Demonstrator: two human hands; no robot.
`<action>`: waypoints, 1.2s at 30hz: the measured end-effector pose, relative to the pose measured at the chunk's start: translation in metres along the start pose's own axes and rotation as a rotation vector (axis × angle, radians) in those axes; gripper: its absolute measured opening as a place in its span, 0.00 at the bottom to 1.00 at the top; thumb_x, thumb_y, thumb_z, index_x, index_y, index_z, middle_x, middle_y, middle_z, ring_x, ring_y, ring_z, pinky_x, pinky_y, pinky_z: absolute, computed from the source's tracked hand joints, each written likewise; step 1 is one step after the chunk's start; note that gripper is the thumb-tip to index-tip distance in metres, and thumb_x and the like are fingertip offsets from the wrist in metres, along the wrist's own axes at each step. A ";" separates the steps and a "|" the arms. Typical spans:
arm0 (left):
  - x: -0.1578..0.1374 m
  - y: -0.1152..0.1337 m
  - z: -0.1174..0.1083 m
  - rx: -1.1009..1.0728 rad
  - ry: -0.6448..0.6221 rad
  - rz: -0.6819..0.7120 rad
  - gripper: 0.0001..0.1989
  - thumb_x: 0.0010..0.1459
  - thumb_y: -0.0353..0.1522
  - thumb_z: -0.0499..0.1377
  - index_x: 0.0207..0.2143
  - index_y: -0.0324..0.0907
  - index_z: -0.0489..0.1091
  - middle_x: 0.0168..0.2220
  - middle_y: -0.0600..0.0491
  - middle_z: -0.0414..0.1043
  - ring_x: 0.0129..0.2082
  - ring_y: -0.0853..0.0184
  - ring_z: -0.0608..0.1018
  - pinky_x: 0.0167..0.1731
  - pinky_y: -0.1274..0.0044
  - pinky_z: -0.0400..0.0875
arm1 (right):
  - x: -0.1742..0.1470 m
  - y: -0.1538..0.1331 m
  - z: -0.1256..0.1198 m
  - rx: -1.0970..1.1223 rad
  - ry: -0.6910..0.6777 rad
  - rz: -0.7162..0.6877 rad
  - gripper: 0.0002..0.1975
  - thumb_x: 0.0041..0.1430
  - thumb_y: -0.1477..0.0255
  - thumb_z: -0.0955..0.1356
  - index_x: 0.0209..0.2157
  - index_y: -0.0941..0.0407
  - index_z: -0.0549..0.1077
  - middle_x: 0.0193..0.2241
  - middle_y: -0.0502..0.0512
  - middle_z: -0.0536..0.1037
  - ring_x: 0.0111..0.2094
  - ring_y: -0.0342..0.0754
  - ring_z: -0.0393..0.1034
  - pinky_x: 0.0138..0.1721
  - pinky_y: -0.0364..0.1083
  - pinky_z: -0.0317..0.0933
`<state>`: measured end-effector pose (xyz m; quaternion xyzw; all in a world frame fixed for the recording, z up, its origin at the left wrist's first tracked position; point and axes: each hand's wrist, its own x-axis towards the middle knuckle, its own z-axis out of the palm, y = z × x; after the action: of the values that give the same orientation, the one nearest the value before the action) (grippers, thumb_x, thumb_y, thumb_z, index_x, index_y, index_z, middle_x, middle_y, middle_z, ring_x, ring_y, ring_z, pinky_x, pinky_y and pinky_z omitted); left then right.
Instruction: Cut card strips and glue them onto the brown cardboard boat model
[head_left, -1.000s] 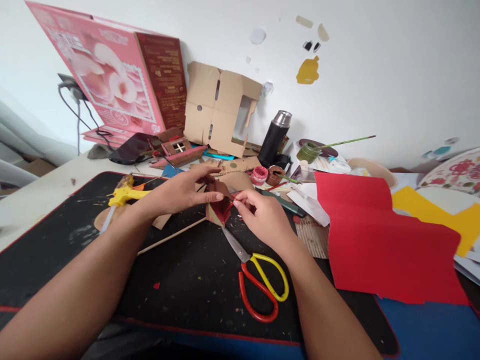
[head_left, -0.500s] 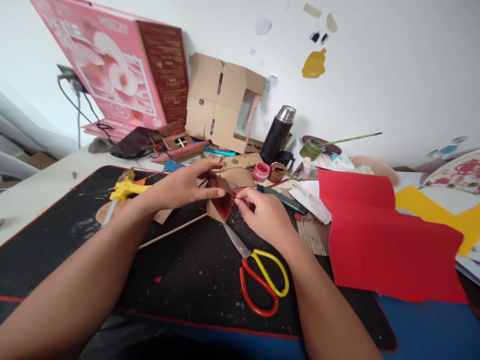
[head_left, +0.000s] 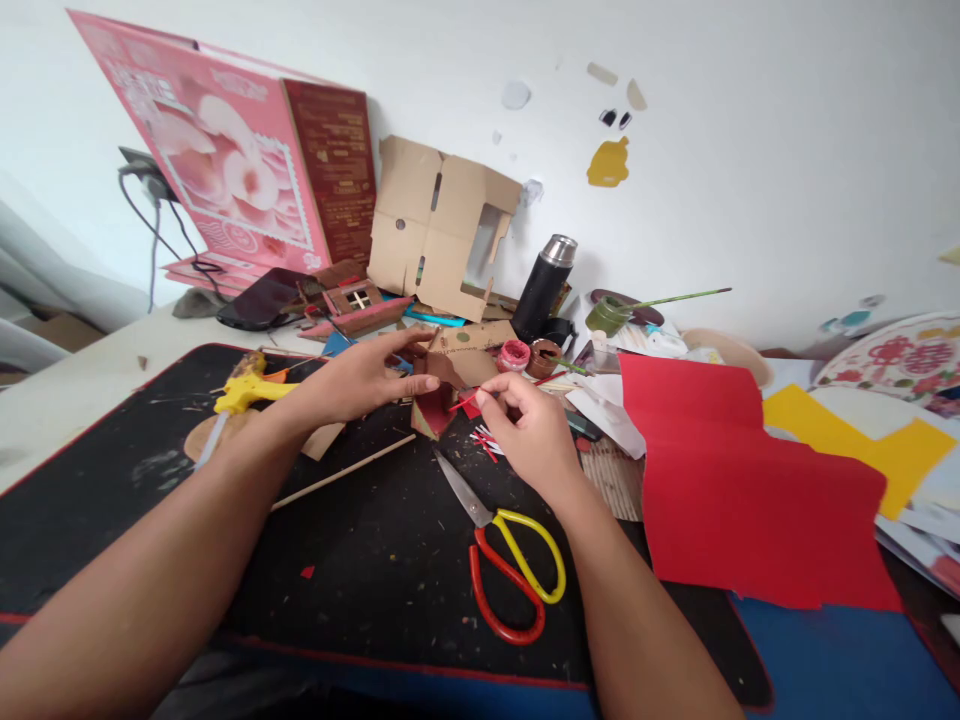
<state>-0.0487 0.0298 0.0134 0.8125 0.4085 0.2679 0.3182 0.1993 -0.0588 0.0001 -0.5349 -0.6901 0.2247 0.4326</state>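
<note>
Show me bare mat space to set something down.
Apart from small scraps, the mat is open between the wooden stick, scissors and near edge. Crowded: around the right hand and the far side, with paint jars and black flask.

Nothing reads clearly: lettering on the pink box (head_left: pixel 225 170) near the surface's (head_left: pixel 90 395) far left corner, lines on its dark red side (head_left: pixel 334 175), and print on a cardboard piece (head_left: pixel 476 337) toward the far edge are too blurred.
</note>
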 end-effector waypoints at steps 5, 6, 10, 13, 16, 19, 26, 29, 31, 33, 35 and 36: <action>0.005 -0.013 0.007 0.028 0.018 0.037 0.42 0.63 0.57 0.62 0.70 0.43 0.67 0.68 0.41 0.73 0.66 0.48 0.75 0.67 0.58 0.68 | 0.003 -0.004 -0.002 0.276 0.065 0.120 0.11 0.68 0.61 0.69 0.36 0.53 0.75 0.19 0.44 0.69 0.19 0.43 0.61 0.24 0.44 0.55; 0.006 -0.016 0.008 0.055 0.012 0.061 0.42 0.63 0.57 0.61 0.70 0.43 0.67 0.70 0.41 0.71 0.69 0.48 0.73 0.69 0.57 0.65 | 0.003 -0.005 -0.002 0.316 0.055 0.142 0.11 0.67 0.60 0.69 0.36 0.53 0.74 0.19 0.43 0.69 0.18 0.43 0.60 0.23 0.43 0.55; 0.004 -0.014 0.009 0.089 0.058 0.079 0.42 0.61 0.59 0.62 0.68 0.42 0.70 0.71 0.40 0.69 0.71 0.46 0.69 0.71 0.55 0.60 | 0.002 -0.008 0.002 0.347 0.026 0.168 0.12 0.67 0.59 0.70 0.36 0.53 0.74 0.18 0.43 0.69 0.17 0.42 0.58 0.22 0.43 0.53; -0.001 0.002 0.009 0.067 0.181 0.132 0.33 0.65 0.57 0.61 0.61 0.44 0.75 0.65 0.42 0.75 0.68 0.48 0.71 0.69 0.55 0.63 | 0.000 -0.010 0.005 0.329 0.027 0.158 0.12 0.67 0.59 0.70 0.36 0.53 0.74 0.18 0.43 0.68 0.18 0.42 0.58 0.22 0.43 0.54; -0.007 0.022 0.015 -0.020 0.097 0.143 0.26 0.66 0.55 0.61 0.54 0.47 0.78 0.55 0.46 0.81 0.57 0.51 0.78 0.60 0.59 0.72 | -0.001 -0.012 0.007 0.317 0.040 0.145 0.12 0.67 0.59 0.70 0.36 0.54 0.75 0.19 0.42 0.67 0.18 0.42 0.58 0.23 0.43 0.54; -0.012 0.034 0.023 -0.080 -0.022 0.141 0.23 0.67 0.53 0.61 0.50 0.46 0.79 0.45 0.49 0.82 0.44 0.56 0.81 0.46 0.66 0.77 | -0.002 -0.013 0.008 0.298 0.041 0.129 0.12 0.67 0.60 0.70 0.36 0.54 0.75 0.19 0.42 0.66 0.19 0.42 0.58 0.23 0.43 0.54; -0.014 0.043 0.030 -0.105 -0.025 0.122 0.16 0.69 0.46 0.59 0.42 0.44 0.78 0.35 0.53 0.77 0.34 0.63 0.77 0.35 0.73 0.71 | -0.002 -0.014 0.011 0.265 0.039 0.109 0.11 0.66 0.61 0.69 0.35 0.54 0.74 0.20 0.43 0.66 0.21 0.43 0.58 0.23 0.43 0.52; -0.014 0.044 0.031 -0.135 -0.011 0.095 0.15 0.68 0.45 0.60 0.41 0.43 0.78 0.33 0.54 0.75 0.31 0.64 0.75 0.32 0.74 0.69 | -0.002 -0.013 0.012 0.241 0.037 0.109 0.11 0.66 0.60 0.69 0.35 0.54 0.74 0.20 0.44 0.66 0.21 0.43 0.58 0.24 0.43 0.52; -0.015 0.044 0.032 -0.162 0.003 0.077 0.15 0.67 0.45 0.60 0.40 0.43 0.78 0.32 0.54 0.74 0.30 0.65 0.74 0.31 0.74 0.68 | -0.002 -0.013 0.012 0.236 0.033 0.111 0.11 0.67 0.60 0.69 0.35 0.54 0.74 0.20 0.43 0.65 0.21 0.43 0.57 0.24 0.43 0.51; -0.015 0.045 0.033 -0.179 0.008 0.061 0.16 0.67 0.45 0.60 0.39 0.42 0.78 0.31 0.55 0.73 0.30 0.65 0.74 0.31 0.74 0.67 | -0.002 -0.013 0.012 0.238 0.030 0.111 0.11 0.67 0.61 0.69 0.35 0.54 0.74 0.20 0.43 0.65 0.21 0.43 0.57 0.24 0.43 0.51; -0.015 0.045 0.033 -0.185 0.018 0.056 0.16 0.66 0.45 0.60 0.38 0.42 0.77 0.31 0.55 0.72 0.30 0.65 0.74 0.31 0.74 0.67 | -0.003 -0.013 0.011 0.234 0.031 0.108 0.11 0.67 0.61 0.69 0.35 0.54 0.74 0.20 0.43 0.65 0.21 0.43 0.57 0.24 0.43 0.51; -0.015 0.045 0.033 -0.185 0.021 0.055 0.16 0.66 0.45 0.60 0.37 0.42 0.77 0.31 0.55 0.72 0.30 0.65 0.74 0.31 0.74 0.66 | -0.003 -0.013 0.011 0.228 0.032 0.106 0.11 0.67 0.61 0.69 0.35 0.54 0.75 0.20 0.43 0.65 0.21 0.43 0.58 0.24 0.44 0.51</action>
<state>-0.0117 -0.0135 0.0226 0.7877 0.3627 0.3219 0.3800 0.1833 -0.0638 0.0031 -0.5214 -0.6240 0.3158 0.4890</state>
